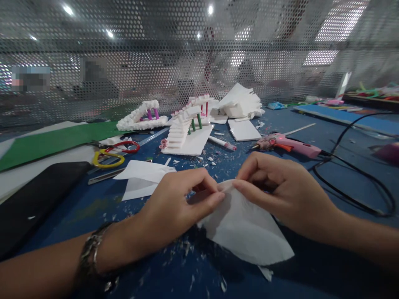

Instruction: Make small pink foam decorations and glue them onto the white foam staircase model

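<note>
Between my two hands hangs a thin white paper piece [246, 232], its wide curved edge facing me. My left hand [181, 199] pinches its upper edge between thumb and forefinger. Just to the right, my right hand [277, 187] pinches the same edge, a small gap from the left fingertips. Folded white paper [140, 176] lies on the table beyond my left hand. Past the hands stands a small white staircase model [183, 128] with green posts on a white base. A pink glue gun [286, 143] rests beyond my right hand.
Scissors [109, 158] with red and yellow handles lie at left, near a black phone-like slab [40, 199] and a green sheet [59, 143]. A black cable [368, 174] loops at right. White scraps litter the blue table [149, 265]. A perforated metal screen [187, 54] stands behind.
</note>
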Motion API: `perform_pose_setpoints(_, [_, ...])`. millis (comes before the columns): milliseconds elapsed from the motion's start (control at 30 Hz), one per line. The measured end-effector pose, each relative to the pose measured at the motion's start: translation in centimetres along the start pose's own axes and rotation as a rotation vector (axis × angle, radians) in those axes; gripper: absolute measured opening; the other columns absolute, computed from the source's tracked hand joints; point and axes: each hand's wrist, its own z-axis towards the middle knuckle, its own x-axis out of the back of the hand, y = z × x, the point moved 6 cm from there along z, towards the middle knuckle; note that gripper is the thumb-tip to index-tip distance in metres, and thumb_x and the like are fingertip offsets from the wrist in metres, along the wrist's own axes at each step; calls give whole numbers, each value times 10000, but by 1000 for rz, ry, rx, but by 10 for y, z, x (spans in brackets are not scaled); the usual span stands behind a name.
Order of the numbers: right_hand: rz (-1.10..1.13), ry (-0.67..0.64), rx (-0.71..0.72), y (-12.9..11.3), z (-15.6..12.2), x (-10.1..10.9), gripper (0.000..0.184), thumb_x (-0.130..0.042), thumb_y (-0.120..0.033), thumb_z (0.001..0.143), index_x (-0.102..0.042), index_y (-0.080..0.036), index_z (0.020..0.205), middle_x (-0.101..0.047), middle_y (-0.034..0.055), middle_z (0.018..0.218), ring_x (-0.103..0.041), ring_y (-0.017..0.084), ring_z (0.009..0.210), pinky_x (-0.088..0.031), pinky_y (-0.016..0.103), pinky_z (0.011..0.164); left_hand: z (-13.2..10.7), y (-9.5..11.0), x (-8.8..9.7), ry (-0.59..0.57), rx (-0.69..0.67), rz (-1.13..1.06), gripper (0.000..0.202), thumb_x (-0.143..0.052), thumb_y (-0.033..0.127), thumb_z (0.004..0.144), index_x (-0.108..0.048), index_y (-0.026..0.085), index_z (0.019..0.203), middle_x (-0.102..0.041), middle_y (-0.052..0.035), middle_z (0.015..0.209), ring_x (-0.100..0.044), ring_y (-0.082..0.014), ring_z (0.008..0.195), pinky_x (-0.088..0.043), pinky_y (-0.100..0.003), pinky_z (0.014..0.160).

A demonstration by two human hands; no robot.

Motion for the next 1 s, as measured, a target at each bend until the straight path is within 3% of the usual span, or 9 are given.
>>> perform_pose_setpoints(233, [86,10,-56,9,6,6,151,-537,-243,730,-439,-176,636,-403,-71,451,-333,38,393,-230,160,339,7,-10,3,-114,-2,85,129,-507,174,723,-494,169,595,-583,31,609,-534,-98,576,-376,-192,542])
perform_pose_setpoints(300, [60,-12,-69,10,6,5,158,-514,-260,744,-439,-176,634,-408,-68,448,-337,40,395,-232,163,345,7,-11,8,-59,-2,115,48,-509,189,717,-489,171,678,-592,17,687,-539,-114,636,-385,-206,581])
perform_pose_setpoints(367, [46,-70,-82,10,4,0,152,-509,-259,744,-445,-176,634,-433,-61,456,-361,43,403,-248,162,352,5,-9,11,-2,-12,117,147,-517,250,722,-471,168,836,-593,-15,828,-543,-138,744,-396,-225,642])
perform_pose_setpoints(433, [52,-141,-89,8,1,-7,131,-516,-241,735,-456,-176,638,-464,-57,471,-393,46,416,-272,157,361,2,-5,4,-57,-52,163,238,-496,327,750,-448,172,925,-583,-31,883,-538,-152,779,-392,-234,644])
perform_pose_setpoints(533, [81,-192,-97,5,-2,-14,112,-534,-211,719,-465,-176,638,-506,-54,495,-440,47,436,-307,146,378,-6,2,-14,-210,-186,334,195,-387,336,826,-478,178,755,-554,1,682,-501,-133,610,-334,-225,523])
perform_pose_setpoints(667, [101,-200,-88,4,-3,-17,105,-553,-199,713,-479,-175,642,-527,-50,531,-477,51,465,-347,141,404,-11,8,-20,-164,-321,444,297,-284,270,870,-439,172,636,-464,23,555,-420,-123,520,-285,-232,493])
perform_pose_setpoints(800, [117,-192,-10,4,-3,-15,87,-525,-228,746,-450,-188,730,-496,-58,545,-462,52,469,-364,141,413,-8,7,-20,-160,-301,455,302,-252,236,881,-426,171,642,-468,27,551,-416,-118,502,-287,-221,482])
perform_pose_setpoints(933, [100,-185,127,0,-4,-11,336,-545,-240,732,-361,-192,1009,-545,-45,624,-524,84,549,-430,165,477,-6,2,-15,-103,-195,410,305,-241,256,879,-394,177,628,-445,33,531,-403,-111,457,-261,-208,426])
perform_pose_setpoints(1000, [21,-198,179,-2,-5,-10,313,-539,-213,739,-405,-204,1022,-600,-14,725,-574,98,643,-451,170,523,-6,0,-14,-101,-159,341,292,-246,259,875,-397,175,640,-450,33,538,-410,-105,459,-266,-201,422])
